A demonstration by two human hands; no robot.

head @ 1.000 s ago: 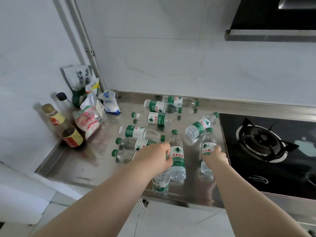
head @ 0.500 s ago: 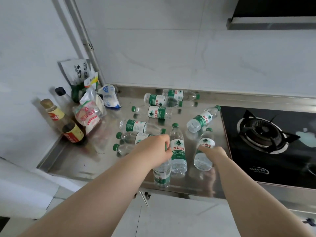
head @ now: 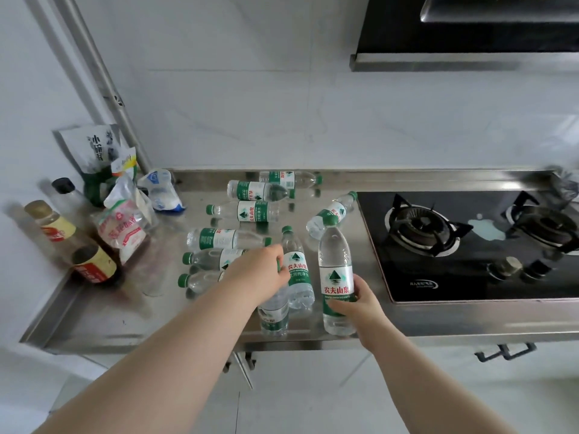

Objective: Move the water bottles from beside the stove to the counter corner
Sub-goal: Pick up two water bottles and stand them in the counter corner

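Watching feed here: right hand point(head: 360, 303) wrapped round clear bottle point(head: 335, 255). It's ribbed soft plastic, upright, green cap, white-green label with red characters, near front edge of brushed steel counter point(head: 103, 321), just left of glossy black glass stove point(head: 470, 277). Left hand point(head: 261, 272) clenched on neck of second bottle point(head: 274, 314). Other bottles point(head: 219, 239) lie flat mid-counter.

View: one, head-worn, wide-angle.
Position: stood above the front edge of the steel counter point(head: 94, 321), slightly left of the gas stove point(head: 445, 277).
Facing: looked forward and down, toward the white back wall point(head: 282, 120).
Nearness: close; the counter filled the middle of the frame.
Span: ran from the counter's left end across to the stove.
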